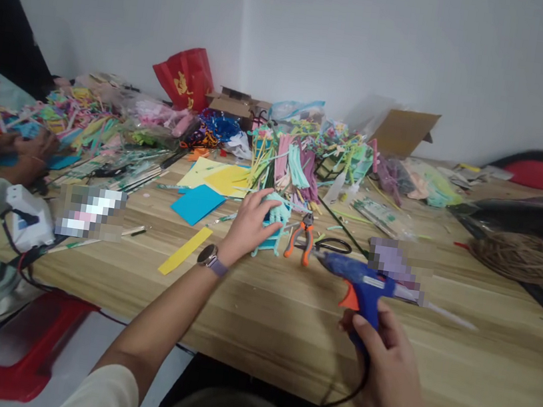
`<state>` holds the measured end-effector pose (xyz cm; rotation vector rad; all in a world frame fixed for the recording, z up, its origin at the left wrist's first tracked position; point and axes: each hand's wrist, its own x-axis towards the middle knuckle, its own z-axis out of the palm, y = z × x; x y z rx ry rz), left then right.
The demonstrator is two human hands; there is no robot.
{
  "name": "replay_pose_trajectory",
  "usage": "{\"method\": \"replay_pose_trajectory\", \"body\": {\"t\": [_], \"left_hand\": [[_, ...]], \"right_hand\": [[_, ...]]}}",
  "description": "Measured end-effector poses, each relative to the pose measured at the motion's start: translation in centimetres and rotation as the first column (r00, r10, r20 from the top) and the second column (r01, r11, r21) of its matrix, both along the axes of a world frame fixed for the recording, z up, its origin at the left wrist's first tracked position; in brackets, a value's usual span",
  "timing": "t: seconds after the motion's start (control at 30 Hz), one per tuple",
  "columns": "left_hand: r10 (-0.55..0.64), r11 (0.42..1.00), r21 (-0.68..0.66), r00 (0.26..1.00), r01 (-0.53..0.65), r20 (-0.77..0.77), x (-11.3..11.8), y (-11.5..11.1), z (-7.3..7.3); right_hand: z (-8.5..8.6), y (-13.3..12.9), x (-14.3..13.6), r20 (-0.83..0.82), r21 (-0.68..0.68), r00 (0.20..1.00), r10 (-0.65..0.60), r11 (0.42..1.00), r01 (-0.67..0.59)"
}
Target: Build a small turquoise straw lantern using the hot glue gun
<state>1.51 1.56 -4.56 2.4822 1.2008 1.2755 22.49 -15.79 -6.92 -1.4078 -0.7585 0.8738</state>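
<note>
My right hand (pixel 377 346) grips the handle of a blue hot glue gun (pixel 367 277) with an orange trigger. The gun's nozzle points left, and its cord hangs down past the table edge. My left hand (pixel 251 221), with a watch on the wrist, reaches to a small teal craft piece (pixel 275 221) on the table. Its thumb and fingers are apart beside the piece; whether they touch it I cannot tell. Just right of that piece lie orange-handled pliers (pixel 301 240). Behind my left hand stands a bunch of pastel pipe cleaners (pixel 298 160).
Blue paper (pixel 197 204) and a yellow strip (pixel 186 251) lie left of my left hand. A blurred phone (pixel 91 213) and a white device (pixel 29 220) are further left, near another person's hands (pixel 31 153). A coil of brown cord (pixel 521 257) lies right. Boxes and bags line the wall.
</note>
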Motion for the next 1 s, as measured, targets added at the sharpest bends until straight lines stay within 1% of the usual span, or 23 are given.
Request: {"method": "replay_pose_trajectory", "body": {"t": [0.03,0.1,0.13,0.2,0.3,0.4,0.47,0.53,0.67,0.8,0.9,1.0], "left_hand": [[-0.010,1.000,-0.012,1.000,0.010,0.025,0.0,0.0,0.0],[-0.035,0.999,-0.037,0.995,0.038,0.088,-0.1,0.1,0.1],[-0.049,0.997,-0.050,0.991,0.055,0.127,-0.2,0.2,0.1],[-0.072,0.993,-0.074,0.972,0.091,0.223,-0.5,0.4,0.0],[-0.046,0.990,-0.110,0.925,0.094,0.376,-1.1,0.7,-0.3],[0.037,0.989,-0.148,0.898,0.032,0.439,-1.5,0.8,-0.7],[0.064,0.986,-0.166,0.903,0.008,0.426,-1.6,0.7,-1.0],[0.063,0.987,-0.161,0.916,0.002,0.396,-1.5,0.5,-1.3],[0.057,0.995,-0.095,0.942,-0.027,0.330,-1.2,0.2,-1.7],[0.059,0.998,-0.040,0.961,-0.050,0.270,-1.0,0.1,-1.8],[0.056,0.998,-0.009,0.966,-0.055,0.252,-1.0,0.0,-1.9],[0.062,0.998,-0.007,0.967,-0.062,0.248,-1.0,0.1,-2.0]], "right_hand": [[0.6,0.4,-0.2,-0.130,0.024,0.990,0.057,0.998,-0.055],[1.7,1.6,-0.6,-0.337,0.074,0.919,0.203,0.979,-0.189],[2.2,2.4,-0.7,-0.400,0.096,0.882,0.249,0.968,-0.230],[3.0,4.2,-0.8,-0.446,0.128,0.847,0.291,0.957,-0.261],[3.7,6.6,-1.4,-0.414,0.145,0.851,0.324,0.946,-0.290],[3.7,8.3,-2.5,-0.366,0.140,0.858,0.362,0.932,-0.333],[3.3,9.1,-3.2,-0.328,0.128,0.870,0.368,0.930,-0.345],[2.6,9.6,-3.8,-0.284,0.107,0.893,0.349,0.937,-0.332],[1.4,10.2,-4.4,-0.176,0.065,0.934,0.310,0.951,-0.303],[1.3,10.4,-4.9,-0.076,0.034,0.956,0.282,0.959,-0.280],[1.4,10.5,-5.0,-0.040,0.004,0.959,0.281,0.960,-0.281],[1.3,10.5,-5.0,-0.019,0.008,0.963,0.267,0.964,-0.267]]}}
